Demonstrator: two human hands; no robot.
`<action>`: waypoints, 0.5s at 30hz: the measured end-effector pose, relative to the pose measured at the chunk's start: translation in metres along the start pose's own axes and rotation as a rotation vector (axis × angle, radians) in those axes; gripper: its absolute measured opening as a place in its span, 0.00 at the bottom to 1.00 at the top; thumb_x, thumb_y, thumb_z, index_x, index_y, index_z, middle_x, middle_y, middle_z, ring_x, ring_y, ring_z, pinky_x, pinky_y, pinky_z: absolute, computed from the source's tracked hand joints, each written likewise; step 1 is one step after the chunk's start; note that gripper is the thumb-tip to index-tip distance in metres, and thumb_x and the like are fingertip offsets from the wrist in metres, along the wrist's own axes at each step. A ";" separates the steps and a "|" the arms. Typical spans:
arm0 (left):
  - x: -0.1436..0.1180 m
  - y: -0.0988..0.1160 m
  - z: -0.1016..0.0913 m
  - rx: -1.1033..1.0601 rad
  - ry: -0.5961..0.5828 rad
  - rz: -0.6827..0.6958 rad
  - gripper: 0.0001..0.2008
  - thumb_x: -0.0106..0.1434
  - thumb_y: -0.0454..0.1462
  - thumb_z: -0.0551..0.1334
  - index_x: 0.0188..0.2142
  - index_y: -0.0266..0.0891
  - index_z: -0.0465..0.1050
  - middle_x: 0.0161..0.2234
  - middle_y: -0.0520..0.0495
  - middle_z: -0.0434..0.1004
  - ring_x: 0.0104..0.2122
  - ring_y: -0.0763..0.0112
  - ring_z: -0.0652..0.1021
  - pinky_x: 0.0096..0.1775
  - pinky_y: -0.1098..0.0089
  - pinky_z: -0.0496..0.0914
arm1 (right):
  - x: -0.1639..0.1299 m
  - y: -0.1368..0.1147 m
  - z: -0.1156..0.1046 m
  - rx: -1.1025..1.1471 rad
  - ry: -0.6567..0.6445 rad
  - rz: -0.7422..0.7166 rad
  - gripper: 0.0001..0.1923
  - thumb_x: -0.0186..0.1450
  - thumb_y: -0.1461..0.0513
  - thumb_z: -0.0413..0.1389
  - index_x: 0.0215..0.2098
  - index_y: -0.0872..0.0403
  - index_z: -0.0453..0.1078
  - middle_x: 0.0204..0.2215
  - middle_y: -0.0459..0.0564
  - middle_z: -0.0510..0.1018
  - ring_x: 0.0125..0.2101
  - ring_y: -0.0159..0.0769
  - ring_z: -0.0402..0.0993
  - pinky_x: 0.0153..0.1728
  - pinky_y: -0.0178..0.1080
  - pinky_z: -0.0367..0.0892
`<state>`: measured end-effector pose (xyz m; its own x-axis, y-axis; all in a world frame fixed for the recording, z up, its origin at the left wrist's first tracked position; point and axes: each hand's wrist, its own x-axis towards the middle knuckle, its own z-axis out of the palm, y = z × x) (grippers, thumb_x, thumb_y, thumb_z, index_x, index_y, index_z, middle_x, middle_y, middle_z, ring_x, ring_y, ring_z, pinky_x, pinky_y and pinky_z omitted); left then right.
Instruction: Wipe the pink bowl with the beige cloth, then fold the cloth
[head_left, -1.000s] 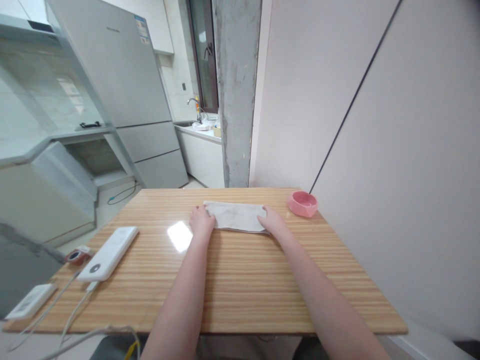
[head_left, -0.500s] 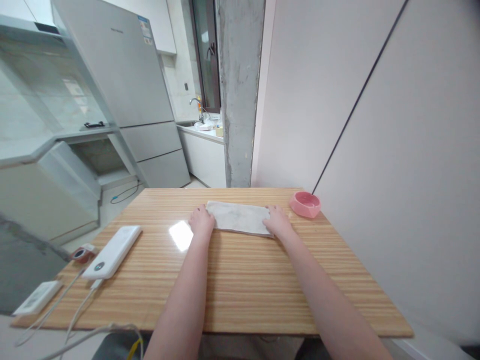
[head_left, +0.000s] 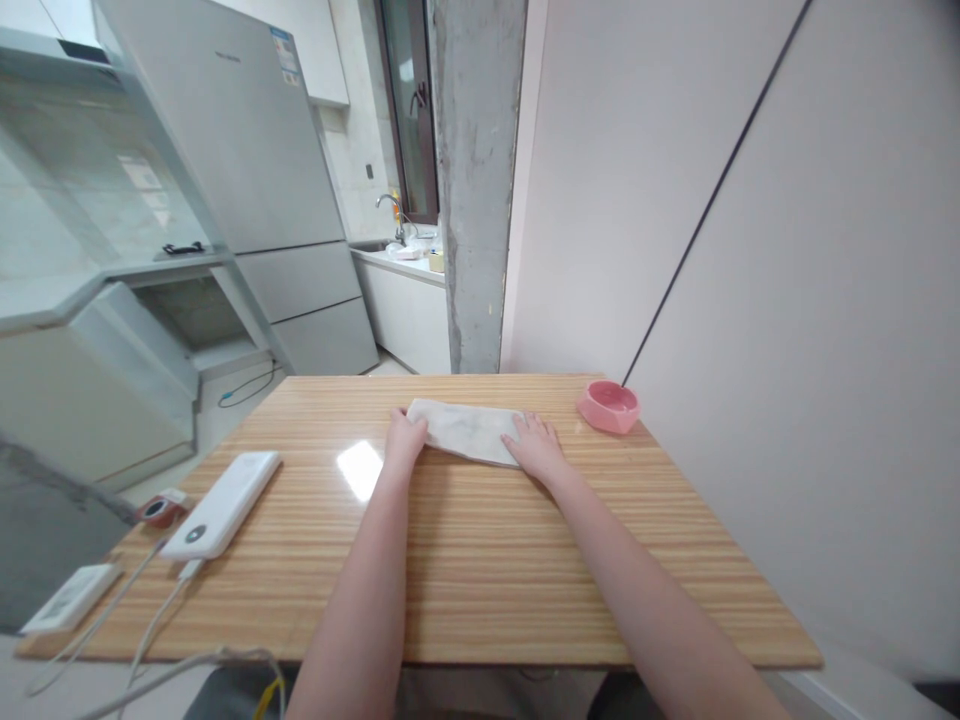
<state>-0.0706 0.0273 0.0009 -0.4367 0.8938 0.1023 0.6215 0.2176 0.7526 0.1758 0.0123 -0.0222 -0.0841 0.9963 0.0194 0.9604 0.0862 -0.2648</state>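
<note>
A pale grey-white cloth (head_left: 469, 430), folded into a long strip, lies across the far half of the wooden table. At its left end my left hand (head_left: 406, 440) grips the edge, the thumb over the top and the other fingers partly out of sight. My right hand (head_left: 535, 446) rests flat on the right end with fingers spread, covering that corner.
A pink bowl (head_left: 609, 407) stands at the table's far right corner by the wall. On the left lie a white power bank (head_left: 222, 505) with cables, a small red-and-white item (head_left: 161, 510) and a white box-like object (head_left: 71, 598). The wooden table (head_left: 480, 560) reaches to my lap.
My right hand has slid left onto the cloth and flattened, its fingers now spread. My left hand has closed more narrowly on the left end, which has lifted or shifted slightly.
</note>
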 end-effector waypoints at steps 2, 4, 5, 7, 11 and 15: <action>0.004 -0.003 -0.003 -0.178 0.171 -0.043 0.20 0.55 0.33 0.58 0.47 0.37 0.58 0.34 0.45 0.73 0.31 0.68 0.76 0.34 0.69 0.69 | -0.001 0.001 -0.005 0.025 -0.012 -0.022 0.32 0.66 0.50 0.46 0.63 0.58 0.54 0.65 0.60 0.52 0.65 0.48 0.44 0.62 0.52 0.36; 0.005 -0.003 -0.007 -0.341 0.332 -0.071 0.22 0.55 0.31 0.57 0.50 0.38 0.55 0.37 0.46 0.71 0.32 0.72 0.75 0.35 0.70 0.68 | -0.003 0.002 -0.009 0.050 -0.052 -0.037 0.35 0.62 0.48 0.51 0.63 0.54 0.55 0.66 0.59 0.49 0.65 0.51 0.41 0.62 0.54 0.34; 0.004 -0.001 -0.008 -0.403 0.390 -0.047 0.23 0.56 0.31 0.56 0.51 0.39 0.54 0.39 0.45 0.71 0.33 0.72 0.75 0.36 0.70 0.68 | -0.004 0.002 -0.010 0.063 -0.075 -0.036 0.38 0.60 0.46 0.53 0.63 0.52 0.55 0.66 0.59 0.47 0.65 0.52 0.39 0.62 0.54 0.34; -0.003 0.008 -0.008 -0.448 0.410 0.075 0.22 0.59 0.32 0.54 0.53 0.41 0.53 0.43 0.43 0.70 0.36 0.72 0.74 0.39 0.69 0.68 | -0.005 0.003 -0.011 0.092 -0.107 -0.018 0.41 0.57 0.43 0.55 0.64 0.49 0.54 0.67 0.58 0.45 0.66 0.53 0.36 0.61 0.55 0.35; -0.031 0.032 0.012 -0.313 0.044 0.476 0.17 0.58 0.30 0.53 0.48 0.42 0.64 0.45 0.41 0.72 0.39 0.68 0.73 0.41 0.66 0.67 | -0.001 0.007 -0.008 0.138 -0.093 -0.012 0.43 0.55 0.42 0.57 0.63 0.47 0.55 0.67 0.59 0.44 0.66 0.53 0.36 0.61 0.55 0.35; -0.057 0.045 0.042 -0.100 -0.362 0.752 0.13 0.49 0.26 0.58 0.33 0.40 0.72 0.34 0.48 0.76 0.37 0.67 0.74 0.42 0.67 0.68 | 0.007 0.014 -0.005 0.190 -0.059 -0.025 0.32 0.59 0.49 0.55 0.60 0.48 0.59 0.64 0.58 0.53 0.65 0.49 0.44 0.61 0.54 0.41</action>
<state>0.0097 0.0024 0.0019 0.3169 0.8612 0.3975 0.5959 -0.5068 0.6230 0.1899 0.0205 -0.0208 -0.1279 0.9914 -0.0270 0.8912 0.1029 -0.4419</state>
